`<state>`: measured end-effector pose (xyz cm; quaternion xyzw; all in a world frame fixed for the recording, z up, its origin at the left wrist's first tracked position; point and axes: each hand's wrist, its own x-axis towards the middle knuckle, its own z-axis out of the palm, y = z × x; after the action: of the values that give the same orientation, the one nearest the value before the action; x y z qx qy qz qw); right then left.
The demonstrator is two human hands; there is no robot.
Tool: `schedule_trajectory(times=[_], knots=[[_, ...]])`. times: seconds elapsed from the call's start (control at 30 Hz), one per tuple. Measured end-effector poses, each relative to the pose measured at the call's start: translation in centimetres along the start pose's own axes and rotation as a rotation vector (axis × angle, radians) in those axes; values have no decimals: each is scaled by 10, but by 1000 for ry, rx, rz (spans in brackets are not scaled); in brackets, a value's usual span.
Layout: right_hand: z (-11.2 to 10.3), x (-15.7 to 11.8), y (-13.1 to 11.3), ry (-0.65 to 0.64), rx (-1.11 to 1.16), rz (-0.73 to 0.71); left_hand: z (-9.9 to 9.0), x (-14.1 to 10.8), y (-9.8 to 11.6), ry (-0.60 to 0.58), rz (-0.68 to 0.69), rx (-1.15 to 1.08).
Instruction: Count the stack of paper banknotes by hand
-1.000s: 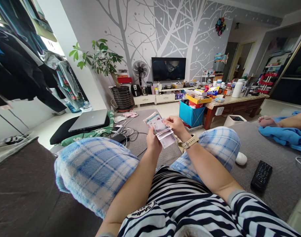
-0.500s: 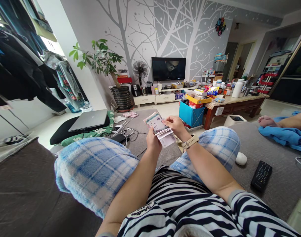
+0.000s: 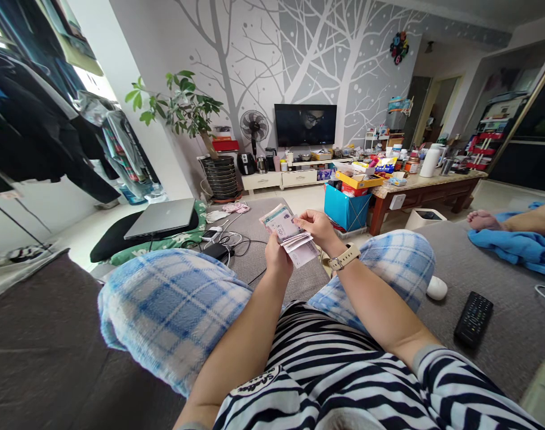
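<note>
A stack of banknotes (image 3: 283, 224) is held between my two hands, above the grey sofa and between my bent knees. My left hand (image 3: 278, 253) is closed around the near left side of the stack. From the right, my right hand (image 3: 316, 227) pinches the upper right edge of a note between thumb and fingers. Several folded notes fan out below the top ones, their lower ends hanging between my hands. A watch with a beige strap (image 3: 344, 258) is on my right wrist. Part of the stack is hidden behind my fingers.
White and black cables (image 3: 230, 242) lie left of my hands, near a closed laptop (image 3: 161, 218) on a cushion. On the right are a white mouse (image 3: 437, 288), a black remote (image 3: 474, 319) and another person's foot (image 3: 483, 220). Ahead stand a blue bin (image 3: 347, 208) and a laden table (image 3: 427, 184).
The top edges of the banknotes have shifted very slightly. Both hands keep nearly the same place and grip.
</note>
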<state>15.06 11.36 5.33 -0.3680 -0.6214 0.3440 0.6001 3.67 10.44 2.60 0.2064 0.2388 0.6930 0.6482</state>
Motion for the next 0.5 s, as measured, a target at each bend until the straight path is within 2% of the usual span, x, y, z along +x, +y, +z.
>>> schedule_trajectory(times=[0.2,0.5], knots=[[0,0,0,-11,6,7,-4,6,-2,16,2,29],[0,0,4,-15,12,20,-1,2,0,-20,-8,15]])
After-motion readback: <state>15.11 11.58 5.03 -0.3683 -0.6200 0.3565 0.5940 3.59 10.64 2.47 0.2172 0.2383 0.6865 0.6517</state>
